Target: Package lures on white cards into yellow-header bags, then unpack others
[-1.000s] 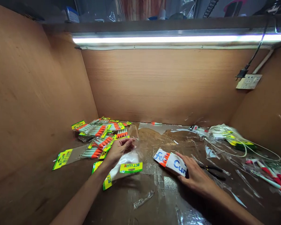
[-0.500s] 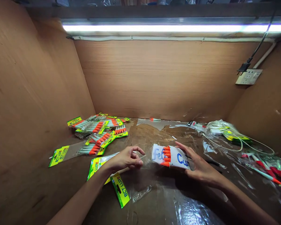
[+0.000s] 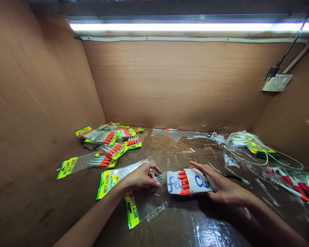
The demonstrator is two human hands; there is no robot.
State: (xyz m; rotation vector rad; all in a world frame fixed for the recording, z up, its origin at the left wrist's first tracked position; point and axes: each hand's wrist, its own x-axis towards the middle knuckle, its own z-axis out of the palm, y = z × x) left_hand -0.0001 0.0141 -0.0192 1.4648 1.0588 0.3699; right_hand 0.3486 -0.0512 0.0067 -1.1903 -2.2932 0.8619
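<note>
My right hand (image 3: 225, 188) grips a white card sleeve (image 3: 199, 181) with blue handwriting. Several orange tips (image 3: 184, 185) stick out of its left end, above a white flap with more writing. To the left, my left hand (image 3: 146, 176) has thumb and fingers pinched on the edge of a clear plastic bag (image 3: 159, 180), whose mouth lies close to the flap. Under that forearm are bags with a yellow-green BCT LURE header (image 3: 104, 185). Another flat bag with the same kind of header (image 3: 132, 211) lies nearer to me.
Filled BCT LURE packs (image 3: 109, 140) are heaped at the back left. At the right lie a white cord (image 3: 249, 163) with plastic bags and loose red-and-white lures (image 3: 296, 187). Wooden walls enclose the table, and a plug (image 3: 273, 71) hangs by the socket (image 3: 278, 83).
My right hand has brought the sleeve slightly lower, its orange tips still facing left. My left hand has shifted a little right and down, and the clear bag by its fingers is now raised.
</note>
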